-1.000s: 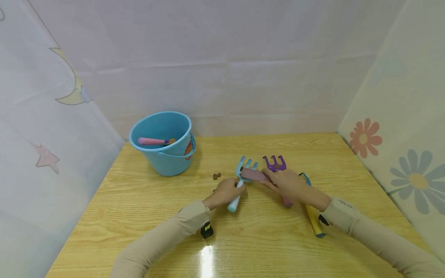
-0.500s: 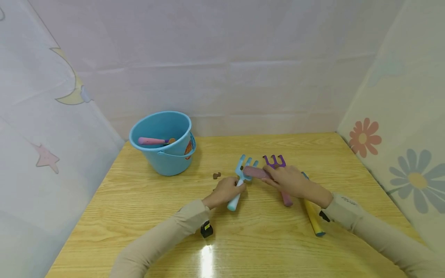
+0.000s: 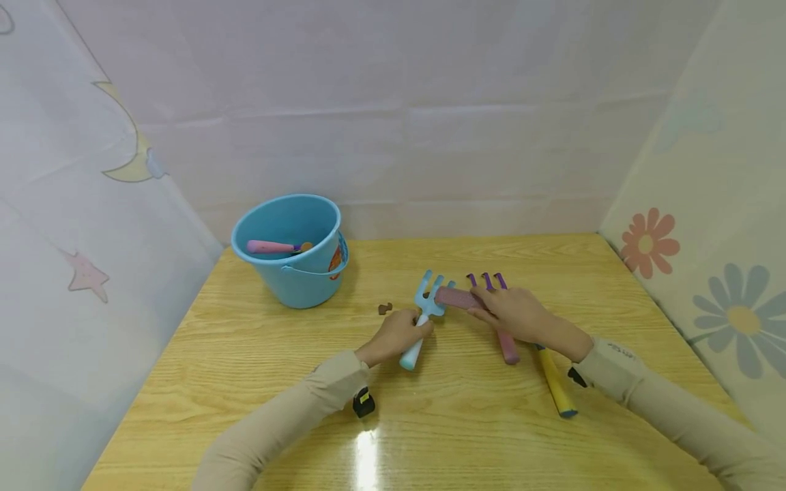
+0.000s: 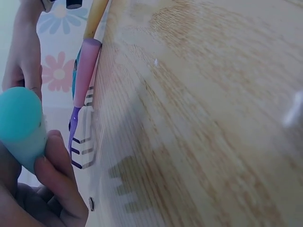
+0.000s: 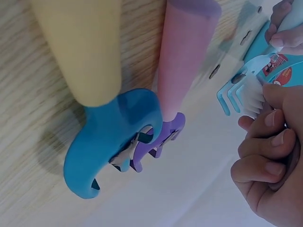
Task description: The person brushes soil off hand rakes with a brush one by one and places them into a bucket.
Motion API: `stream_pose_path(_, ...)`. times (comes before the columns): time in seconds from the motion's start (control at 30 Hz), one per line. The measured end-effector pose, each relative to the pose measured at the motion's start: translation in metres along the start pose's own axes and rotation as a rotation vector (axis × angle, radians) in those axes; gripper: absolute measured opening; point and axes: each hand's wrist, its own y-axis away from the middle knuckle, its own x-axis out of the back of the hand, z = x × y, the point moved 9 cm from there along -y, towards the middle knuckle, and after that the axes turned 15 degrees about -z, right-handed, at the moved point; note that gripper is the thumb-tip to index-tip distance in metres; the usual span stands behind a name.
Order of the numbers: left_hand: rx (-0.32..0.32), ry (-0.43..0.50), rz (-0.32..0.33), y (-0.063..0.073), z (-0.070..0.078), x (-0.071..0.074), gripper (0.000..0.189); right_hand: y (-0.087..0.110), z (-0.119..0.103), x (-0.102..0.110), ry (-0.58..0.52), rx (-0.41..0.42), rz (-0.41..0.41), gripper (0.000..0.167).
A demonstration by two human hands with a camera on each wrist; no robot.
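Note:
My left hand (image 3: pixel 396 335) grips the white handle of a small light-blue hand rake (image 3: pixel 428 300), its turquoise butt end large in the left wrist view. In the right wrist view a brown bit (image 5: pixel 238 79) sits on the rake's head. A pinkish brush (image 3: pixel 456 298) is in my right hand (image 3: pixel 518 317), fingers curled round it. Its white bristles (image 5: pixel 252 98) face the rake's head in the right wrist view; whether they touch is unclear. Below my right hand lies a purple rake with a pink handle (image 3: pixel 507 348). Beside it lies a blue rake with a yellow handle (image 3: pixel 556 385), its head mostly hidden in the head view.
A blue bucket (image 3: pixel 301 286) stands at the back left of the wooden table (image 3: pixel 295 409). Inside it rests a tool with a pink handle (image 3: pixel 270 247). Small brown bits (image 3: pixel 385 309) lie on the table left of the light-blue rake. Patterned cloth walls (image 3: pixel 393 150) surround the table.
The brush has shifted slightly right, off the middle of the light-blue rake's head towards its right side. My left hand and the rake have hardly moved.

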Motion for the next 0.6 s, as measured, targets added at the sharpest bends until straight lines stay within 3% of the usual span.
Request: stream_pose_path(0.6, 0.008, 0.032, -0.003, 0.0050, -0.0031, 0.0048, 0.035, 0.0032, 0.0092, 0.0049, 0.042, -0.036, 0.019, 0.039)
